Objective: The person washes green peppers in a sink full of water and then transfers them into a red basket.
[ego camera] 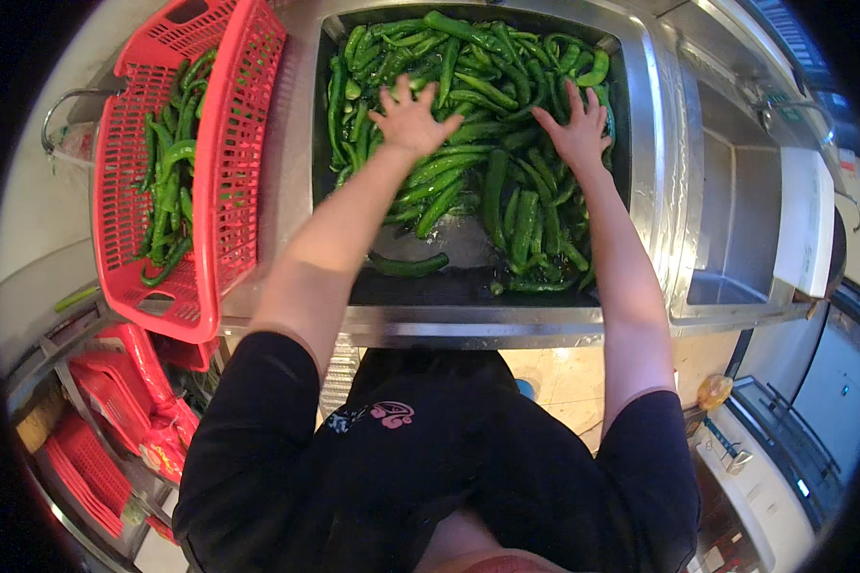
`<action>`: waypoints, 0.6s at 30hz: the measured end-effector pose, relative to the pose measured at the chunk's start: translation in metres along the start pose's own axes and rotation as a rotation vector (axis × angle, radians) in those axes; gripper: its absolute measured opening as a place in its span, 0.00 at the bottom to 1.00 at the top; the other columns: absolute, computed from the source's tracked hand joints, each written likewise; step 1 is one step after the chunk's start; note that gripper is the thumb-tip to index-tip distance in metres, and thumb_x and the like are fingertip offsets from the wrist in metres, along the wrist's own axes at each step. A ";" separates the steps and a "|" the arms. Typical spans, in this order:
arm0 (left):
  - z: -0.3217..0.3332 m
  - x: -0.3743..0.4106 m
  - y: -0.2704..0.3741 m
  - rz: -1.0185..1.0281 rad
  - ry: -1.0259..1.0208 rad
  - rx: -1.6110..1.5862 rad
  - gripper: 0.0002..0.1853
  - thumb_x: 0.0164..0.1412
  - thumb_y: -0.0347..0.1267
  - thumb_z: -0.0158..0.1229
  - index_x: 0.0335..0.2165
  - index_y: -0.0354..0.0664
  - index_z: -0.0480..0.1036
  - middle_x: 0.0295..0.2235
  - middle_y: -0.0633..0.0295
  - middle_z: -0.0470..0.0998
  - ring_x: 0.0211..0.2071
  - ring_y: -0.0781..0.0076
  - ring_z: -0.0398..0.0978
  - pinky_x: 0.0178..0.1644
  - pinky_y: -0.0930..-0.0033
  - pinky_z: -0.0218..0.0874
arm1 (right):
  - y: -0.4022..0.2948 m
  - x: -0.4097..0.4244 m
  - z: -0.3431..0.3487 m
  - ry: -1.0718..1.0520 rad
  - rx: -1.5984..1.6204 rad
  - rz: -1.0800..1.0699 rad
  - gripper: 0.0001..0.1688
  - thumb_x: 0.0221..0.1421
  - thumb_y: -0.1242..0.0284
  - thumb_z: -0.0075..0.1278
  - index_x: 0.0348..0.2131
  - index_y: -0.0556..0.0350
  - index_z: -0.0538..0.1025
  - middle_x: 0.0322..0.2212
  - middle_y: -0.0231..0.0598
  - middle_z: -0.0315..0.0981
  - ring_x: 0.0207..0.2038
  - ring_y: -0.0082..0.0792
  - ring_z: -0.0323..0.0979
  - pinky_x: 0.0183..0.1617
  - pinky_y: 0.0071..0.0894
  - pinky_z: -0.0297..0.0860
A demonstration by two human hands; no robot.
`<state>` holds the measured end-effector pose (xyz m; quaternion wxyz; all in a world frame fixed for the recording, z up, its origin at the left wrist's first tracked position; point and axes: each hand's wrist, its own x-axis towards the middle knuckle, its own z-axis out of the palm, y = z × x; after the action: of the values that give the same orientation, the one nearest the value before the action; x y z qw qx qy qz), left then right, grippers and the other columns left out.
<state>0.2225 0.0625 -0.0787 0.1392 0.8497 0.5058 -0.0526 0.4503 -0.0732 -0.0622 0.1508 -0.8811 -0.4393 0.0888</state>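
Note:
Long green peppers (437, 172) float in water across a stainless steel sink basin (466, 243). My left hand (412, 122), fingers spread, is over the peppers left of the middle. Over the right part of the same basin, my right hand (579, 132) also has its fingers apart. Neither hand grips a pepper; whether the palms touch the peppers is hard to tell. One pepper (408, 265) lies apart from the pile near the basin's front edge.
A red plastic basket (240, 165) with more green peppers (168, 172) stands left of the basin. To the right is a second steel basin (731, 215), with a white board-like object (806, 215) at its far side. Red baskets (89, 458) sit on a rack at lower left.

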 end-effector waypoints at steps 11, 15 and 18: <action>0.114 -0.051 -0.071 0.563 -0.572 0.810 0.28 0.61 0.42 0.40 0.60 0.53 0.55 0.61 0.57 0.54 0.59 0.54 0.56 0.63 0.50 0.43 | 0.004 -0.021 0.140 -0.178 -0.176 -0.427 0.54 0.45 0.55 0.59 0.63 0.28 0.45 0.62 0.44 0.43 0.61 0.52 0.51 0.54 0.48 0.65; 0.005 -0.075 -0.058 0.220 -0.575 -0.071 0.23 0.57 0.36 0.46 0.51 0.43 0.67 0.49 0.50 0.70 0.49 0.56 0.69 0.54 0.54 0.58 | -0.010 0.028 0.115 -0.835 -0.279 -0.231 0.33 0.48 0.61 0.53 0.55 0.40 0.64 0.53 0.45 0.63 0.50 0.52 0.66 0.48 0.38 0.68; -0.066 -0.053 -0.053 0.065 -0.168 -0.306 0.12 0.53 0.36 0.50 0.31 0.43 0.77 0.25 0.53 0.78 0.30 0.50 0.76 0.37 0.55 0.67 | -0.044 0.063 0.006 -0.699 -0.070 -0.308 0.18 0.48 0.61 0.51 0.38 0.46 0.76 0.44 0.45 0.72 0.44 0.53 0.70 0.47 0.40 0.67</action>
<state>0.1476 0.0606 -0.0133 0.3105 0.8271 0.4667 -0.0414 0.4528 0.0035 -0.0545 -0.0266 -0.7261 -0.5940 0.3451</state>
